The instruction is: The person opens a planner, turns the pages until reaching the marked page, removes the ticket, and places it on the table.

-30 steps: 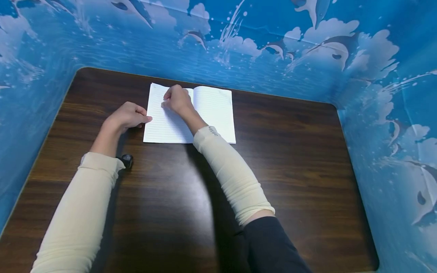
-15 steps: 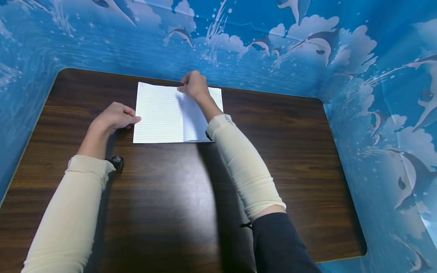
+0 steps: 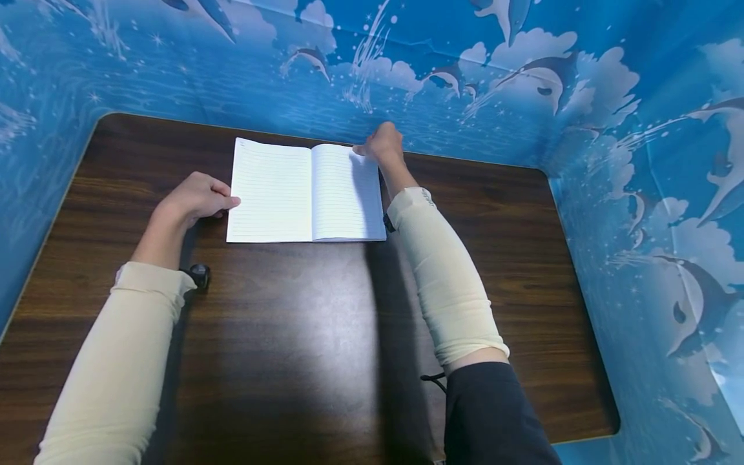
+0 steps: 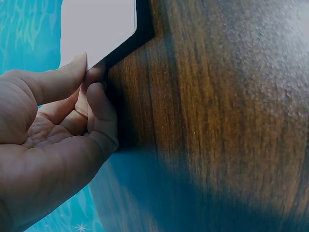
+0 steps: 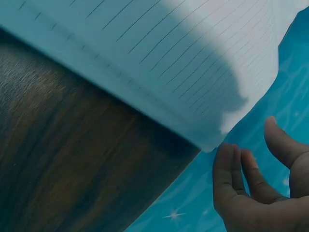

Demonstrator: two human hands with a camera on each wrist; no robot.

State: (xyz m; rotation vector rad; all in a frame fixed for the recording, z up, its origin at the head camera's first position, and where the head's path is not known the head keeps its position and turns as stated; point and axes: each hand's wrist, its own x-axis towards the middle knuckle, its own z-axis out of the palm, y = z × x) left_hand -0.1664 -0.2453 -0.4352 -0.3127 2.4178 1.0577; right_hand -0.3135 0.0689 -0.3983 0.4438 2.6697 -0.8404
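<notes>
An open lined notebook (image 3: 270, 187) lies flat near the far edge of the table, both ruled pages facing up. At its left edge my left hand (image 3: 194, 197) pinches the pages between thumb and fingers, as the left wrist view shows at the notebook's corner (image 4: 99, 29). My right hand (image 3: 385, 142) is at the far right corner of the notebook. In the right wrist view, the fingertips of my right hand (image 5: 268, 205) are close by the page corner (image 5: 207, 140), with the thumb held apart; whether they touch it I cannot tell.
The dark wooden table (image 3: 290, 336) has rounded corners. A blue cloth (image 3: 244, 90) printed with dolphins surrounds it on the far and right sides. Pale sleeves cover both forearms, and a black wrist device (image 3: 200, 276) shows at the left wrist.
My right hand has moved from over the left page, across the fold, to the far right corner. Its shadow moved along. My left hand stays at the notebook's left edge.
</notes>
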